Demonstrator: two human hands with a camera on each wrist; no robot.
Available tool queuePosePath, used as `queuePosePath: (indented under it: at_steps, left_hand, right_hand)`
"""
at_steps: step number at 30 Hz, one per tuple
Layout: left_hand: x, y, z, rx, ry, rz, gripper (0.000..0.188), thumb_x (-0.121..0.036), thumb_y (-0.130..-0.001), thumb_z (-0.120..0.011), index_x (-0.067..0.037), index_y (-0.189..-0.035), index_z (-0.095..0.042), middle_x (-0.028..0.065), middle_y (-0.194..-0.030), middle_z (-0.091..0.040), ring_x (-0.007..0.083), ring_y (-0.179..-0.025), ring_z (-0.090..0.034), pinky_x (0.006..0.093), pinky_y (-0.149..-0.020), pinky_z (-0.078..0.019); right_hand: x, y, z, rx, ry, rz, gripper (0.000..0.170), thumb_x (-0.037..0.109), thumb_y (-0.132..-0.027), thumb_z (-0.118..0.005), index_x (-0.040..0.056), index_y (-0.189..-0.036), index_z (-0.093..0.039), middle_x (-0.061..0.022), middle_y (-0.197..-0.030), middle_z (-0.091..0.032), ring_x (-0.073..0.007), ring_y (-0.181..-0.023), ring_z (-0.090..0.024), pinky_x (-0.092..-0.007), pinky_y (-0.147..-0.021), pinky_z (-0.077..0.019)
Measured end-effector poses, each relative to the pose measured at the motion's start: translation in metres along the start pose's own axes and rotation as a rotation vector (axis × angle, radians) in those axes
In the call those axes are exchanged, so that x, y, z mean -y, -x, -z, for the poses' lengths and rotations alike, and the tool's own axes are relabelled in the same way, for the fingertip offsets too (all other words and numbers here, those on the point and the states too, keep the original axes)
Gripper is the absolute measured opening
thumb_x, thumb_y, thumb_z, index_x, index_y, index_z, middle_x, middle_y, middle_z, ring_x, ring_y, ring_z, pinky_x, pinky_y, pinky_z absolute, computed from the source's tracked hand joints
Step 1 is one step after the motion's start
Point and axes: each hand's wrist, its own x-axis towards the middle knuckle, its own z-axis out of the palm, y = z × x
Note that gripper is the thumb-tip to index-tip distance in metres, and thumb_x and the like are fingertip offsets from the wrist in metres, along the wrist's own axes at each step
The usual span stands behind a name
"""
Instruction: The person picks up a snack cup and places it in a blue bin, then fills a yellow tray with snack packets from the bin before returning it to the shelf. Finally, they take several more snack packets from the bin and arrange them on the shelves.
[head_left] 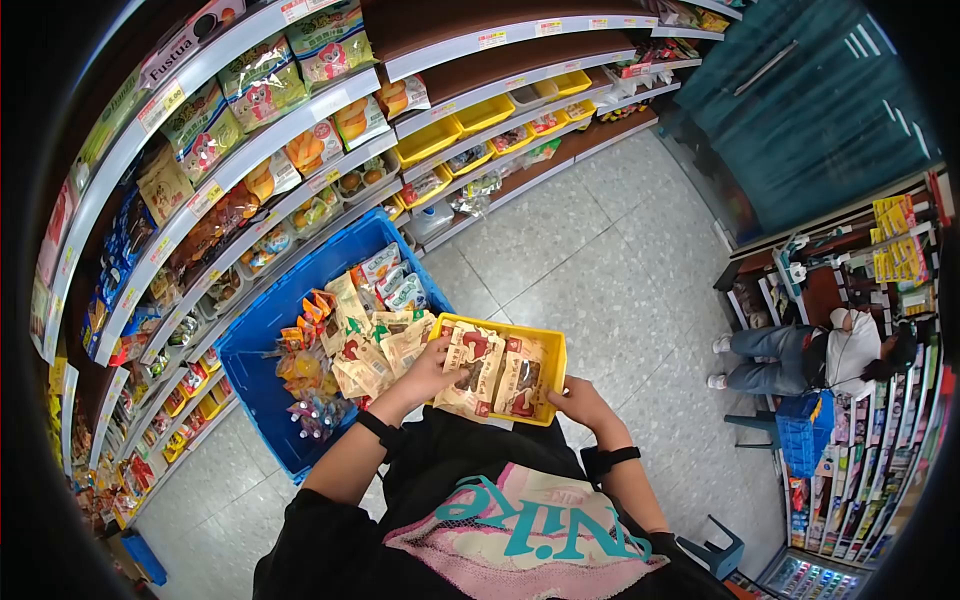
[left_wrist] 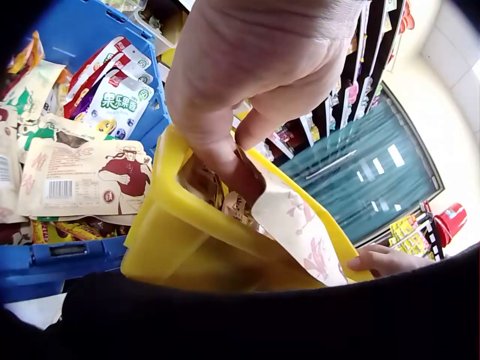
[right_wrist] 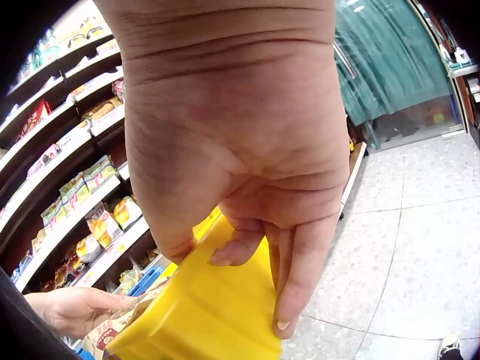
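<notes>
The left hand [head_left: 428, 375] pinches a cream packet [head_left: 470, 362] by its edge, thumb on one side and finger on the other. The packet lies immediately to this hand's right, in a yellow tray [head_left: 555, 368], its long axis running roughly away from the person's body. The right hand [head_left: 587, 402] is farther from it, gripping the tray's opposite end with fingers along the outer wall. The tray's own long side spans the space between the hands.

Inside the tray, a second cream packet [head_left: 523, 378] lies between the pinched one and the right hand. To the left hand's left, just beside the tray, a large blue crate [head_left: 257, 392] holds more cream packets [head_left: 357, 368], white pouches [head_left: 406, 291] ahead of the hand, and orange packets [head_left: 316, 309] and clear-wrapped goods [head_left: 313, 418] farther left.
</notes>
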Motion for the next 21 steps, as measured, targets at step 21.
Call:
queuePosePath:
  at_steps: [21]
  left_hand:
    - [0.005,-0.001,0.008,-0.075,-0.442,-0.173,0.065,-0.005,-0.076,-0.074,0.003,-0.130,-0.040,0.0157,-0.120,-0.058,0.0249,-0.114,-0.056,0.0338,-0.094,-0.0459]
  right_hand:
    - [0.000,0.002,-0.001,-0.029,0.012,0.037,0.043,0.030,-0.083,-0.063,-0.0044,-0.109,-0.063,-0.0208,-0.095,-0.069,-0.0273,-0.084,-0.068,-0.0364,-0.077,-0.0528]
